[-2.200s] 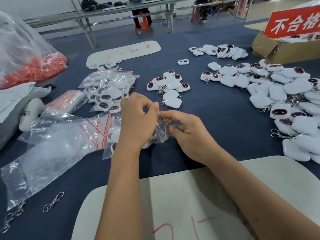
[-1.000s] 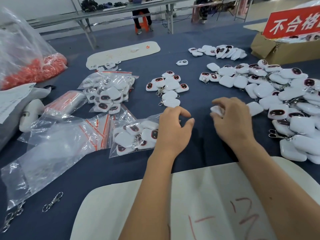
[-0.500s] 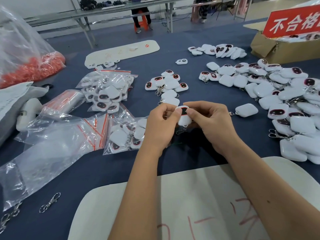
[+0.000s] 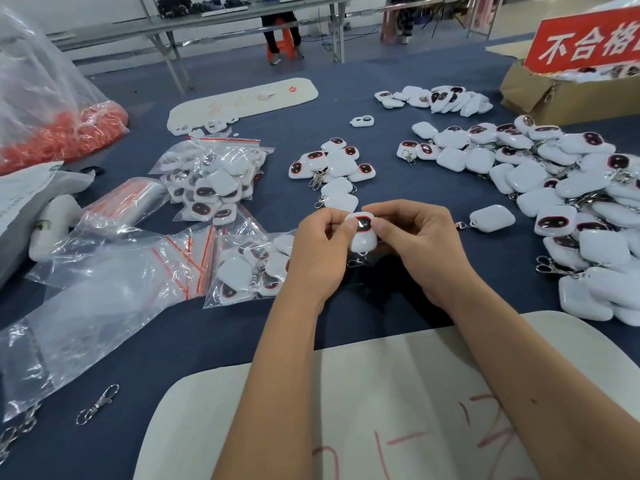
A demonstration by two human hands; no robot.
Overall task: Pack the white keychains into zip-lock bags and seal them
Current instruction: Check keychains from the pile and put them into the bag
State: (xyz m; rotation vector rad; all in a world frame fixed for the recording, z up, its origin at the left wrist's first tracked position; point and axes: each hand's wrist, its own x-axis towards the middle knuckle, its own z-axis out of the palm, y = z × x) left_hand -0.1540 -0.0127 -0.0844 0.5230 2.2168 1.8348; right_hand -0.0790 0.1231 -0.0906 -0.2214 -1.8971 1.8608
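Note:
My left hand (image 4: 320, 251) and my right hand (image 4: 420, 247) together hold one white keychain (image 4: 363, 233) above the blue table, thumbs pinching its top beside the dark red-rimmed window; its metal clasp dangles below. Just left of my left hand lies a filled zip-lock bag (image 4: 249, 268) of keychains. A second filled bag (image 4: 214, 178) lies farther back. Empty zip-lock bags (image 4: 104, 289) spread at the left. A big heap of loose keychains (image 4: 561, 202) covers the right side, a small cluster (image 4: 332, 164) sits ahead, and a single keychain (image 4: 491, 218) lies right of my right hand.
A cardboard box (image 4: 561, 91) with a red sign stands at the back right. A large bag of orange pieces (image 4: 59, 129) sits at the far left. A white board (image 4: 398, 403) with red marks lies under my forearms. Loose metal clasps (image 4: 98, 403) lie front left.
Earlier both hands let go of the filled bag; my right hand took a keychain from the right heap and brought it to the middle, where both hands now hold it. Little has moved in the last half second.

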